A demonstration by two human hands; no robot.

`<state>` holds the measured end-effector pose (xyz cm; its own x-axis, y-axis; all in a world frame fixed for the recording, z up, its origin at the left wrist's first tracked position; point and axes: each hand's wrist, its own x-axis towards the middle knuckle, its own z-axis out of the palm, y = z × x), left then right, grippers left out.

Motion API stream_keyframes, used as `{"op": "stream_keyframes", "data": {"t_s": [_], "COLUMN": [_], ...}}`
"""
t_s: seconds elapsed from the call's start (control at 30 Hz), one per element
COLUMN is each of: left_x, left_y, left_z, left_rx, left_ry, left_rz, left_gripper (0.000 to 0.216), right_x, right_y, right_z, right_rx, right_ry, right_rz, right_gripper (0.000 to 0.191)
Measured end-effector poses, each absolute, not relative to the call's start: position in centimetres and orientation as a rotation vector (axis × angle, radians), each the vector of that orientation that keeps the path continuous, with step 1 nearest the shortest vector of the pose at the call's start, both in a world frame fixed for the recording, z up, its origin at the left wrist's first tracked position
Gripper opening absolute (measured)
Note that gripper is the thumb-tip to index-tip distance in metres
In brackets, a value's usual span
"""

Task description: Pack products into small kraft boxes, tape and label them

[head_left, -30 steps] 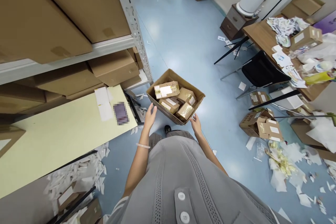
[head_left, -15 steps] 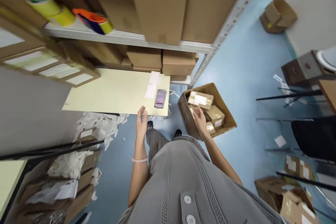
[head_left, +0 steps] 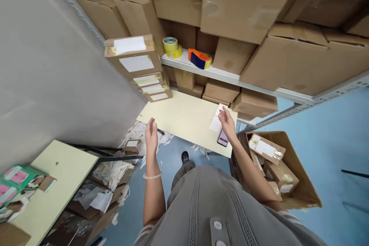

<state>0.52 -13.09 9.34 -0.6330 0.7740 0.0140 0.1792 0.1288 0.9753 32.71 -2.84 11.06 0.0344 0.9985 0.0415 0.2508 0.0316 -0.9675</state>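
Observation:
My left hand point(head_left: 151, 136) is raised in front of the near edge of the cream tabletop point(head_left: 184, 113). Its fingers are stretched out and it holds nothing. Over the table's right end hangs my right hand point(head_left: 227, 123), fingers loosely bent and apart, with nothing seen in them. Beneath or beside that hand lie white paper labels point(head_left: 215, 122), partly covered by it. A smartphone point(head_left: 223, 138) with a lit screen lies close to the wrist, partly hidden. Whether the right hand touches the paper or phone, I cannot tell.
Labelled cartons point(head_left: 138, 63) are stacked on the table's left. Tape rolls point(head_left: 172, 47) and an orange-and-blue tape dispenser point(head_left: 199, 58) sit on the shelf point(head_left: 227, 73). An open carton point(head_left: 305, 178) of taped parcels stands right. Paper scraps point(head_left: 135, 134) litter the floor.
My view has swung left, and I am closer to the table. My right hand has moved from over the parcel carton to above the table's right end. My left hand stays raised.

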Motion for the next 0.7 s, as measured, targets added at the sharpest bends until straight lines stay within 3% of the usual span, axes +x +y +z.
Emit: {"op": "stream_keyframes", "data": {"t_s": [0.33,0.7], "left_x": [-16.2,-20.3], "left_y": [-2.9,5.7], "left_z": [15.4,17.1], "left_rx": [0.987,1.028], "left_ry": [1.869,1.626], "left_rz": [1.737,1.731], "left_gripper": [0.062,0.072], "right_x": [14.7,2.3], "right_y": [7.1,15.5], "right_z": [19.6,20.3], "right_rx": [-1.079,-1.062], "right_ry": [-1.582,-1.742], "right_rz": [1.074,1.269], "right_gripper": [0.073,0.093]}}
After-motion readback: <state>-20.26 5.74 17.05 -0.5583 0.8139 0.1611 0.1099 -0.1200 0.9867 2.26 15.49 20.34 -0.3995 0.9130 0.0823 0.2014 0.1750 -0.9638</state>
